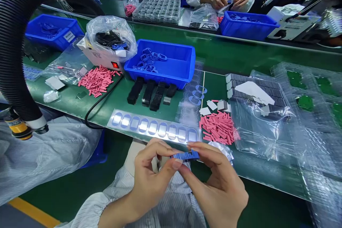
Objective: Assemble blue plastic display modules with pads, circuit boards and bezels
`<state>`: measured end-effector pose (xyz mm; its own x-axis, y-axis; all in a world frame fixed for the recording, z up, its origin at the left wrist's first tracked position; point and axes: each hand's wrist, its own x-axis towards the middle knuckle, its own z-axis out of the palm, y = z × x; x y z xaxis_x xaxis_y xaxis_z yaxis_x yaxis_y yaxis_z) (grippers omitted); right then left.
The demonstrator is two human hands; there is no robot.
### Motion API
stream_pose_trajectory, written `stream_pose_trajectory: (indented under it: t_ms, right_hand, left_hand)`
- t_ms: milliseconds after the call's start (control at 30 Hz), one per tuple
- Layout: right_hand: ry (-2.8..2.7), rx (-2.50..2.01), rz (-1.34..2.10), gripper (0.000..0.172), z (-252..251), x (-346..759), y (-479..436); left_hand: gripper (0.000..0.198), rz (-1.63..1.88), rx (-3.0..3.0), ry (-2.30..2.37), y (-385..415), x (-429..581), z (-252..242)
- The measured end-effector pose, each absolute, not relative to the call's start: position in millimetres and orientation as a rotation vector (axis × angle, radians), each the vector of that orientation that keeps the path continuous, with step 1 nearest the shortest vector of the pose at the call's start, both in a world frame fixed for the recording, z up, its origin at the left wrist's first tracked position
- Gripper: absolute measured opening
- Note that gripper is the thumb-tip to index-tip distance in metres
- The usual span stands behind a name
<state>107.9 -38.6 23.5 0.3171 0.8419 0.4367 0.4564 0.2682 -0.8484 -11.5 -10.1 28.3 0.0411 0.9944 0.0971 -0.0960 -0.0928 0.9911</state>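
Note:
A small blue plastic frame (pixel 186 155) is held edge-on between both hands, low in the middle of the view. My left hand (pixel 152 174) pinches its left end with thumb and fingers. My right hand (pixel 216 181) grips its right end, fingers curled over the top. Just beyond the hands, a clear strip tray (pixel 153 128) with oval pockets lies on the green table edge. A pile of pink strips (pixel 217 127) lies to the right of it.
A blue bin (pixel 175 65) holds several more blue frames. Black parts (pixel 149 92) lie in rows in front of it. Another pink pile (pixel 97 79), a bagged box (pixel 109 42), clear trays (pixel 307 121) and a black hose (pixel 16 42) surround them. Another person's hands (pixel 227 0) work across the table.

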Motion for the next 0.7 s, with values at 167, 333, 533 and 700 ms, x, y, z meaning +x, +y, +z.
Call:
stream_pose_trajectory:
  t_ms: [167,333,533,700]
  right_hand:
    - [-1.240,-1.370,0.494,0.022,28,113,-38]
    - [-1.404,-1.304,0.856,0.013,40,135,-32]
    - [-1.386,-1.226,0.898,0.020,39,142,-31]
    - [-1.485,-1.104,0.733,0.037,23,146,-34]
  left_hand:
    - [0.011,1.303,1.244,1.059,-11,-11,27]
    - [0.015,1.270,1.315,1.070,-8,-17,25]
    - [0.005,1.177,1.377,0.949,-2,-27,30]
    - [0.015,0.842,1.204,0.816,8,-39,37]
